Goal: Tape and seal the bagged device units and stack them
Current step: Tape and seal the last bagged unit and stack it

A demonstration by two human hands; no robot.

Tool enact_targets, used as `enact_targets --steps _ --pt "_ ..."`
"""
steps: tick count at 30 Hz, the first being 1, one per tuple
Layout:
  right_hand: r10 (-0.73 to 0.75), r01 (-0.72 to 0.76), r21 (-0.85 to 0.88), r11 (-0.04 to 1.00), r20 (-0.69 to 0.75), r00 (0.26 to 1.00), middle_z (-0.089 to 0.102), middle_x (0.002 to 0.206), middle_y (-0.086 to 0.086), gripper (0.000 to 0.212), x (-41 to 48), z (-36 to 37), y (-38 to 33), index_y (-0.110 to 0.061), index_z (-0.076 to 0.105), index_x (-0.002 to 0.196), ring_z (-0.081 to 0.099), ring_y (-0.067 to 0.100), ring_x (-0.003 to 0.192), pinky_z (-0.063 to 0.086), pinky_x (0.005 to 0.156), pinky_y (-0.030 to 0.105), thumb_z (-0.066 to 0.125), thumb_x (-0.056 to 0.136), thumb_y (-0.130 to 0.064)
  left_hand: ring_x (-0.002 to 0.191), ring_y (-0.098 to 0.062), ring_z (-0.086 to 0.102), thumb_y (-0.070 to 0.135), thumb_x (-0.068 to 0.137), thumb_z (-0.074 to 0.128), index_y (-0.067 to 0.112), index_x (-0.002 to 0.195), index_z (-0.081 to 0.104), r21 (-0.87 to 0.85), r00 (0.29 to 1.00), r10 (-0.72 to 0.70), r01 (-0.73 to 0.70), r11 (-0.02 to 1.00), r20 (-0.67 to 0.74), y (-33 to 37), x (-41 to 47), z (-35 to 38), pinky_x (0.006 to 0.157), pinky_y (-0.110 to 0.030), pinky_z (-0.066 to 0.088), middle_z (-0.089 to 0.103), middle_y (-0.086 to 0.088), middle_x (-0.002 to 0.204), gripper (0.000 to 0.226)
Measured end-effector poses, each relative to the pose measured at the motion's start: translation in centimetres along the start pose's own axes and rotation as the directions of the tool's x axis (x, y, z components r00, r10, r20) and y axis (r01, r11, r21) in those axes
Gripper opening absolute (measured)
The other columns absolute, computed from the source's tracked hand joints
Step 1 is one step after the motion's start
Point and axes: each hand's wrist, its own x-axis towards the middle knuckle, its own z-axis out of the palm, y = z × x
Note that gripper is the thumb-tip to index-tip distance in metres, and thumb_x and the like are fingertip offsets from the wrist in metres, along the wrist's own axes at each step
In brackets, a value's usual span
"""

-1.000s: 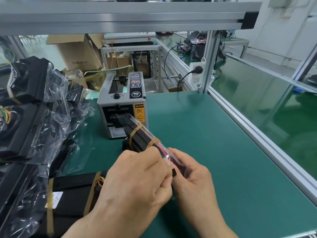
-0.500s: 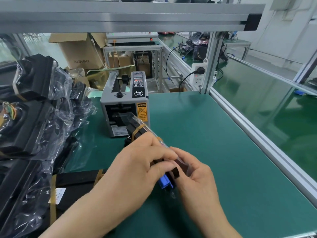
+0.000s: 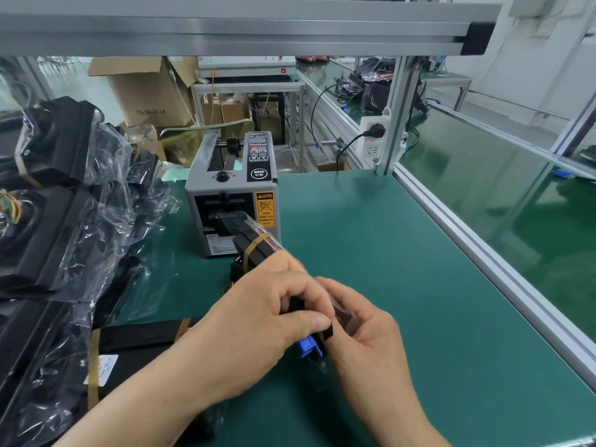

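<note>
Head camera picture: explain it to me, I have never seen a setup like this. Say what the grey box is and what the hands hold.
One picture, from a camera on the person's head, looking down at a green workbench. No robot: the left hand and right hand both grip a black bagged unit banded with tan tape, a blue part showing between them. The grey box behind is a tape dispenser with a caution label. At left lie more bagged units in clear plastic, and one taped unit flat on the bench.
</note>
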Motion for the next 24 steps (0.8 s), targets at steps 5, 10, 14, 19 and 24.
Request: enact_targets --steps 5,10,14,19,24 --pt "-0.009 0.009 0.031 0.999 -0.027 1.0 0.078 0.095 -0.002 0.028 0.2 -0.1 0.1 -0.037 0.077 0.097 0.072 0.02 0.094 0.057 0.082 0.023 0.068 0.092 -0.011 0.07 -0.004 0.052 0.021 0.088 0.072 0.029 0.075 0.068 -0.02 1.0 0.013 -0.013 1.0 -0.022 0.5 -0.2 -0.6 0.067 -0.018 0.043 0.055 0.011 0.089 0.015" --pt "0.012 -0.011 0.027 1.0 -0.02 1.0 0.078 0.096 -0.004 0.027 0.1 -0.1 0.5 -0.035 0.076 0.103 0.073 0.015 0.092 0.055 0.082 0.022 0.068 0.094 -0.012 0.062 0.004 0.051 0.025 0.088 0.068 0.025 0.073 0.071 0.076 0.974 -0.192 0.202 0.977 -0.117 0.3 1.5 -3.6 0.06 -0.009 0.037 0.059 0.011 0.083 0.016" --pt "0.014 -0.013 0.039 0.999 -0.018 1.0 0.078 0.097 -0.005 0.028 0.0 0.0 0.5 -0.036 0.076 0.103 0.073 0.015 0.093 0.056 0.084 0.022 0.069 0.093 -0.011 0.063 0.007 0.056 0.021 0.088 0.071 0.02 0.072 0.071 0.205 0.973 -0.231 0.231 0.951 -0.02 0.5 3.0 -3.8 0.059 -0.007 0.039 0.066 0.013 0.08 0.016" --pt "0.025 -0.025 0.036 0.999 -0.013 1.0 0.078 0.097 -0.003 0.024 0.0 0.0 0.6 -0.035 0.076 0.105 0.072 0.02 0.093 0.058 0.085 0.031 0.067 0.084 -0.027 0.072 0.007 0.061 0.023 0.088 0.071 0.022 0.073 0.072 0.24 0.975 -0.223 0.213 0.947 0.017 0.7 3.9 -3.5 0.067 -0.011 0.044 0.069 0.021 0.082 0.015" --pt "0.025 -0.025 0.047 0.999 -0.017 1.0 0.078 0.098 -0.004 0.023 0.0 -0.1 0.7 -0.031 0.077 0.105 0.073 0.015 0.093 0.056 0.082 0.023 0.07 0.086 -0.021 0.072 0.016 0.056 0.022 0.089 0.068 0.022 0.072 0.071 0.314 0.986 -0.167 0.151 0.937 0.026 0.5 4.2 -3.3 0.063 0.0 0.038 0.058 0.042 0.08 0.016"
